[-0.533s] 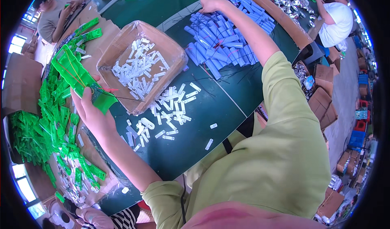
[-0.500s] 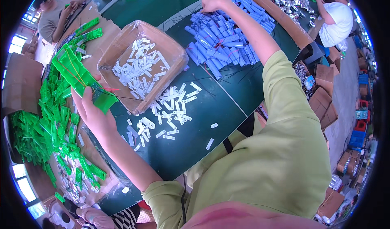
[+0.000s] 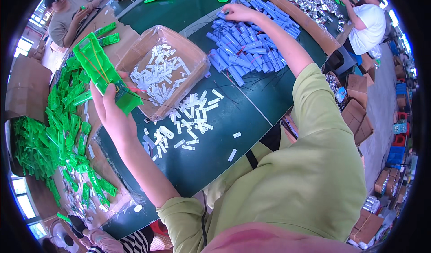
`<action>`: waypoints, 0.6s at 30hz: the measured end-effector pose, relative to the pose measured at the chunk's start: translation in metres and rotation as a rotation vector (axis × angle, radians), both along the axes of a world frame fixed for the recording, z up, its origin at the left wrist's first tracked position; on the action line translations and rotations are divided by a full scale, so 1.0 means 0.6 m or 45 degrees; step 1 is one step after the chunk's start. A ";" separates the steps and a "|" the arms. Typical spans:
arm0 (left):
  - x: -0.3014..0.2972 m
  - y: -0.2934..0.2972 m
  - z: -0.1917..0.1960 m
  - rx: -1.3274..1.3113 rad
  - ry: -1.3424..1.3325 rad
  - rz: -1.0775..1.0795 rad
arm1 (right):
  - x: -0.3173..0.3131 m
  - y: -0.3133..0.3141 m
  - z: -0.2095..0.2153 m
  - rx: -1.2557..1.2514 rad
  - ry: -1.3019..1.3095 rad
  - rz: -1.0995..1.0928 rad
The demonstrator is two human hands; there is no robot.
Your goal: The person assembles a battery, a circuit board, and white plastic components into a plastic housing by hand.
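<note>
I see my left hand (image 3: 112, 114) closed around a flat, glossy green plastic housing (image 3: 102, 73) with thin red wires trailing off it, held up above the dark green table (image 3: 211, 163). My right hand (image 3: 238, 11) reaches far out, fingers curled down onto the heap of smooth blue cylinders (image 3: 251, 46). Small white plastic strips (image 3: 188, 123) spill beside a film-lined cardboard box (image 3: 164, 69).

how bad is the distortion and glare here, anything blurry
Head view: strong fisheye, the green table edge bends and a black rim rings the frame; windows at the left rim blow out white; the left hand with the green part and the right hand on the blue cylinders look sharp.
</note>
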State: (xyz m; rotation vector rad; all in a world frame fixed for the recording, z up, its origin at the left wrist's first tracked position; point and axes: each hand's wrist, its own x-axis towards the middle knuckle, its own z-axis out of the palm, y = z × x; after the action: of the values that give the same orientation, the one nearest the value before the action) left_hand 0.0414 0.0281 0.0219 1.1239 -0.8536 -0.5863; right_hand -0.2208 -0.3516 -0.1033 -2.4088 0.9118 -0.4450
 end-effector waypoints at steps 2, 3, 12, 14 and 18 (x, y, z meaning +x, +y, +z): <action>-0.003 -0.001 0.000 -0.011 -0.006 -0.061 | 0.007 -0.002 -0.013 -0.299 0.118 0.032; -0.005 -0.003 0.001 -0.015 -0.010 -0.064 | 0.009 -0.011 -0.011 -0.304 0.115 0.028; -0.012 -0.008 0.003 -0.015 0.006 -0.093 | 0.049 -0.042 -0.007 -0.439 0.609 -0.168; -0.011 -0.007 0.003 -0.007 0.011 -0.086 | 0.048 -0.042 0.000 -0.504 0.793 -0.120; -0.005 0.003 0.005 0.006 0.013 -0.082 | 0.046 0.003 0.041 -0.500 0.591 -0.175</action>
State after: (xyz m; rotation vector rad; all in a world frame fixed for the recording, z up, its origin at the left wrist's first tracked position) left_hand 0.0384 0.0296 0.0248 1.1000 -0.8830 -0.6471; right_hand -0.1933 -0.3500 -0.0785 -2.8862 1.2929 -0.1143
